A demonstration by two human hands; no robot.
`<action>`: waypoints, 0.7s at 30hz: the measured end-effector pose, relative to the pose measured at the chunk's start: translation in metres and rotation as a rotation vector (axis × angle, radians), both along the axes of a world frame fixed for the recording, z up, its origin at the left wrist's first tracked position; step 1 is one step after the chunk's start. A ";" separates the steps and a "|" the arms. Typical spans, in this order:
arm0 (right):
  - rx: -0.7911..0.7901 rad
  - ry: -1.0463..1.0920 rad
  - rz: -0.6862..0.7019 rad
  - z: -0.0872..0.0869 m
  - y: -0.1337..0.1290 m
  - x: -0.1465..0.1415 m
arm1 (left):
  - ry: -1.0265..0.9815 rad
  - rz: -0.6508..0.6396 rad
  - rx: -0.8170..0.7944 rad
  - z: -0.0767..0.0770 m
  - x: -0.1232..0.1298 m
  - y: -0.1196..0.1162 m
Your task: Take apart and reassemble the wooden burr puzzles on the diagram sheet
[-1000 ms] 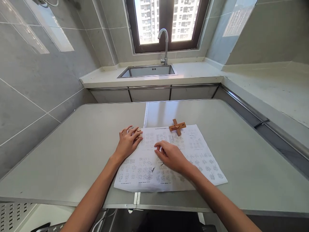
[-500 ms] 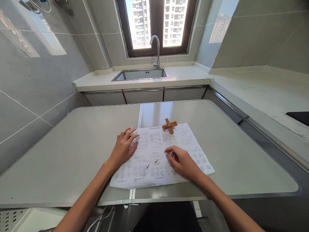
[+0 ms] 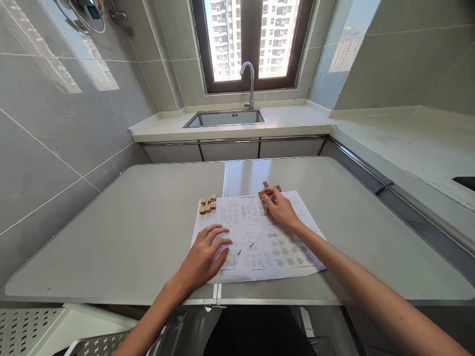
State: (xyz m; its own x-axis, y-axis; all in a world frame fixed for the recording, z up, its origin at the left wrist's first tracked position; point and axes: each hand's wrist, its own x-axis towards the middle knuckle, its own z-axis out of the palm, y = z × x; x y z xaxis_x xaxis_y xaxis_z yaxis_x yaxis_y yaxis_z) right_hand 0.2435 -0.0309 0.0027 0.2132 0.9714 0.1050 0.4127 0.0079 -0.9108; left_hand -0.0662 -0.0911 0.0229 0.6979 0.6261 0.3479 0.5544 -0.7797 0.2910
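Note:
A printed sheet of paper [image 3: 256, 237] with rows of small diagrams lies on the folding table. My left hand [image 3: 206, 252] rests on its lower left part, fingers spread and holding nothing. At the sheet's top edge is a wooden cross made of notched sticks [image 3: 262, 194]. My right hand [image 3: 279, 206] has its thumb and fingers closed at the near side of this cross, hiding its lower arm. Several small wooden blocks [image 3: 208, 204] sit grouped at the sheet's upper left corner, apart from both hands.
The pale table [image 3: 148, 232] has a seam [image 3: 225, 178] down its middle. Behind it a counter holds a steel sink [image 3: 226, 117] and a tap [image 3: 251, 84] under a window. Another counter [image 3: 419, 143] runs along the right. A perforated white object [image 3: 25, 326] stands below the left front edge.
My right hand has moved away from me, from mid-sheet to the wooden cross. My left hand has drawn back toward me, uncovering the small blocks. The view has shifted slightly.

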 end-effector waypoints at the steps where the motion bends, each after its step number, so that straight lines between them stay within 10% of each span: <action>1: 0.003 -0.001 -0.022 0.001 0.002 -0.001 | -0.005 -0.001 -0.009 0.001 -0.002 -0.002; 6: 0.046 0.004 -0.027 0.009 -0.019 -0.012 | -0.081 0.014 -0.051 0.008 -0.008 -0.009; 14: -0.012 0.369 0.398 0.037 -0.090 -0.036 | -0.259 0.100 -0.322 0.020 0.006 -0.006; 21: -0.135 0.413 0.685 0.061 -0.126 -0.036 | -0.288 -0.134 -0.540 0.042 0.018 -0.005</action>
